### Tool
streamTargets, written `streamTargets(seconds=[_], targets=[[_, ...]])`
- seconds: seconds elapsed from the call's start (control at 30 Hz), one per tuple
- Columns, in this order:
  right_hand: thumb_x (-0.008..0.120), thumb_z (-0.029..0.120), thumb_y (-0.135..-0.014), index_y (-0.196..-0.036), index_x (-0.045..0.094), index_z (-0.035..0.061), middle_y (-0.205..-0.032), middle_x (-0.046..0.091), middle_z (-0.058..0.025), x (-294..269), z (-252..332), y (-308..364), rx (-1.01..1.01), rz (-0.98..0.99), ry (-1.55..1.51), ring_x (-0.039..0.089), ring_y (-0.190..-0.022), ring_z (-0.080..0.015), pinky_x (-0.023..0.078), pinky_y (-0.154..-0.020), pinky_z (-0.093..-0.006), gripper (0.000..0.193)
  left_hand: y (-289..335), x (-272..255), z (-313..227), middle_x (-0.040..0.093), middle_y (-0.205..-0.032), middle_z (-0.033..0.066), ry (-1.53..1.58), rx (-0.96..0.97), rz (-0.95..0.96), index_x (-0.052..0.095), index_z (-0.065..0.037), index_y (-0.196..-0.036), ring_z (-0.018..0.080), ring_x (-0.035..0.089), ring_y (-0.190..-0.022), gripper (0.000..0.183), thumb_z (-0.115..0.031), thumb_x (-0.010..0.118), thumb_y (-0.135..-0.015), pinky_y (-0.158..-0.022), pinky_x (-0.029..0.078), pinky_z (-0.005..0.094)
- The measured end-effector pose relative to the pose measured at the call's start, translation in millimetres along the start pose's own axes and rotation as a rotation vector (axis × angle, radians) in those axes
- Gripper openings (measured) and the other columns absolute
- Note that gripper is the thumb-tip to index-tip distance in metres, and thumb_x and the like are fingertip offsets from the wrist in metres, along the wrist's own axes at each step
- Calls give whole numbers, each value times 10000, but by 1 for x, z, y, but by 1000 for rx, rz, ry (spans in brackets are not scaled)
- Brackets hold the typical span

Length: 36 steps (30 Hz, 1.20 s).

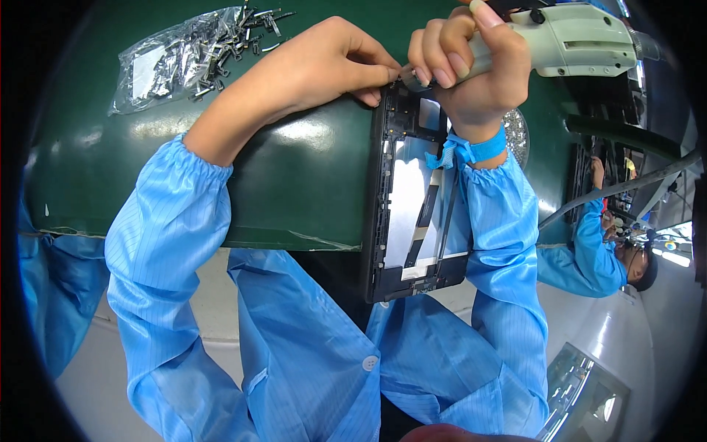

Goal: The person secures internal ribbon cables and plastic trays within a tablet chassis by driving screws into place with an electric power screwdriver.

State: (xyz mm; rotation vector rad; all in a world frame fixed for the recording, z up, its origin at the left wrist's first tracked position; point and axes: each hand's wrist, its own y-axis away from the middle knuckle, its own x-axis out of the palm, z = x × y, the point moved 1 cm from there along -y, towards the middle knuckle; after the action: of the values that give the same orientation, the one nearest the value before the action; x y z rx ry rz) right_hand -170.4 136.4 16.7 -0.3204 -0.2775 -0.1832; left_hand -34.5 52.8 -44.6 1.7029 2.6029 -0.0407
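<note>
My right hand (482, 66) is wrapped round a pale electric screwdriver (585, 44), which lies nearly level with its tip pointing left. That tip meets the upper left corner of an opened tablet (401, 177), whose dark frame, silvery plate and ribbon cable are exposed. At the same corner my left hand (324, 62) has its thumb and forefinger pinched together, close to the tip. Whatever they hold there is too small to make out. The tablet's lower end juts past the table's front edge. A blue wrist strap (482, 149) circles my right wrist.
A clear plastic bag (143, 70) lies on the green tabletop (294, 177), with small black and silver parts (239, 37) spilling out. Behind my right wrist is a dish of tiny shiny pieces (518, 132). A co-worker (593, 250) in blue sits at the right, beyond a grey cable (626, 188).
</note>
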Motion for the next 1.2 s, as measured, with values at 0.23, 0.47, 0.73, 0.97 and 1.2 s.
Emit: streamTargets(seconds=[0.23,0.47,0.73,0.97,1.2], targets=[[427,165,-986,-1105,492,-9,-491,350,-8,-2,-1,0,-11,-17,-39,333,-363,-125,377,-400,-291,220,2,-3,-21,686,-771,66,119,-192,57,684,89,-964,91,622,-701,225,-128,626,-944,-657,501,231],[445,198,-1002,-983,487,20,-475,350,-18,16,7,-5,12,-23,63,328,-348,-132,362,-384,-285,183,5,-3,-25,689,-758,69,43,-188,10,685,105,-944,89,623,-689,241,-129,626,-941,-654,504,239],[452,199,-1017,-871,463,63,-468,346,-21,8,2,-5,88,-90,37,329,-337,-135,358,-367,-285,200,4,-2,-24,684,-760,68,51,-175,-2,684,104,-946,93,626,-692,239,-130,632,-940,-655,509,242],[456,193,-1015,-855,456,68,-459,335,-18,5,2,-5,42,17,59,317,-328,-135,353,-361,-285,203,2,-1,-24,682,-761,68,44,-175,7,683,107,-947,93,622,-692,247,-135,629,-943,-656,508,242],[477,191,-1012,-862,465,71,-461,342,-19,6,2,-6,35,12,63,331,-328,-139,354,-362,-287,192,4,-2,-28,680,-752,67,17,-210,8,677,107,-950,89,616,-683,243,-128,616,-948,-656,508,239]])
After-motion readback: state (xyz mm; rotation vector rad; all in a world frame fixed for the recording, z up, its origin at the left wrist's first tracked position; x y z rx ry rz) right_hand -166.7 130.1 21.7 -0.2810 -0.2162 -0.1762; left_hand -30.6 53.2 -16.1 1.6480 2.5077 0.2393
